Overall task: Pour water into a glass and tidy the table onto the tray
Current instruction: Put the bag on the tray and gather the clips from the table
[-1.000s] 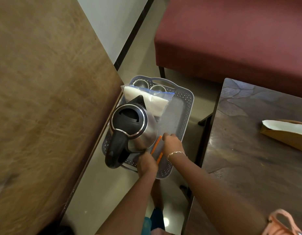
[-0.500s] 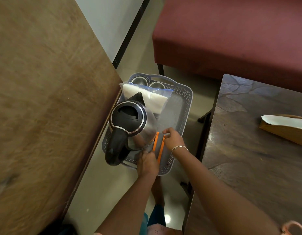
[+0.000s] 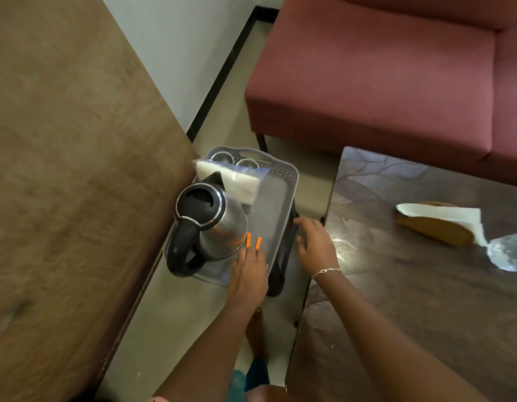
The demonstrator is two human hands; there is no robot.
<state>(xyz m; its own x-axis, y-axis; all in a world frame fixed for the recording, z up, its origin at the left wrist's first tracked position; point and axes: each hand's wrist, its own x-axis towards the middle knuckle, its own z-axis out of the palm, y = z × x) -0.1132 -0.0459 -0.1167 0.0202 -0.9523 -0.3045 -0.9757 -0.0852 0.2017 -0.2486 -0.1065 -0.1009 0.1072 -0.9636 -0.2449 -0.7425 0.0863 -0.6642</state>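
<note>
Head view, your left hand (image 3: 248,275) flat on the near end of the grey tray (image 3: 273,204), fingertips (image 3: 255,253) touching two orange sticks (image 3: 249,239) beside the electric kettle (image 3: 222,227), your right hand (image 3: 315,246) spread, empty, by its right rim.

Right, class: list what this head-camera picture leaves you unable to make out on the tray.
Head view:
Near ends of the orange sticks: covered by the left hand.
The steel cups: mostly behind the plastic bag; contents unseen.
The kettle: shut lid hides any water.
</note>
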